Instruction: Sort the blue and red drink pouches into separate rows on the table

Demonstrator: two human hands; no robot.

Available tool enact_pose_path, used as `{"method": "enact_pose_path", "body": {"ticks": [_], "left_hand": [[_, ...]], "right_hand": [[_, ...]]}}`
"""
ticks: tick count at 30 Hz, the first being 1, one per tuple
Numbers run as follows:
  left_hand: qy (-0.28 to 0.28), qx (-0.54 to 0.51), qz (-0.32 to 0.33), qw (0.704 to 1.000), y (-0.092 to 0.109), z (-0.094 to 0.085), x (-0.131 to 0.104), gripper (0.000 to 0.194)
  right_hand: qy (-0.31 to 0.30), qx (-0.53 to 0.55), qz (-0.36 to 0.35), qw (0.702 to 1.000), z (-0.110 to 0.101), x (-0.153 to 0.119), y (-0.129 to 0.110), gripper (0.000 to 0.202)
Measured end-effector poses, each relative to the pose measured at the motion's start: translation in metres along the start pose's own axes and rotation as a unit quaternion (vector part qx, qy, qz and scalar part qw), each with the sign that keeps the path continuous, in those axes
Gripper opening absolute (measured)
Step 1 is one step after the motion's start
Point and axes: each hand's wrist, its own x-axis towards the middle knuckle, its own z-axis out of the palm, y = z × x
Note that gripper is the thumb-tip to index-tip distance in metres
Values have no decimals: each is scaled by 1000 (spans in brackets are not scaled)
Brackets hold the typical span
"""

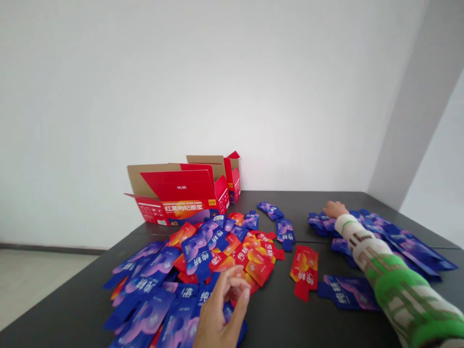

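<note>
On the dark matte table [282, 319], glossy flat sachets [203, 256], blue and red, lie in a loose heap. Over its near edge hovers the left hand [221, 314], fingers loosely curled and half open, holding nothing. Far right, the right hand [335, 209], in a knitted green-and-white sleeve [395, 285], rests on a row of blue sachets [398, 241]; whether it grips one cannot be told. Behind the heap stands an open red cardboard carton [181, 198], flaps raised.
</note>
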Motion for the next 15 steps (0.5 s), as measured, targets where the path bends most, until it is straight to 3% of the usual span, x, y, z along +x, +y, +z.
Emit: {"method": "enact_pose_path", "body": {"ticks": [3,7,11,15], "left_hand": [[10,2,-5,1000,0,-1,0,36],[16,18,-23,999,-3,-2,0,39],[18,37,-35,999,-7,-3,2,42],[10,40,-27,999,-7,-5,3,40]], "right_hand": [[-72,35,-50,996,0,14,-39,26],[-141,76,-104,982,27,24,-103,27],[-116,92,-78,986,63,23,-145,39],[-100,121,-19,987,81,30,-159,42]]}}
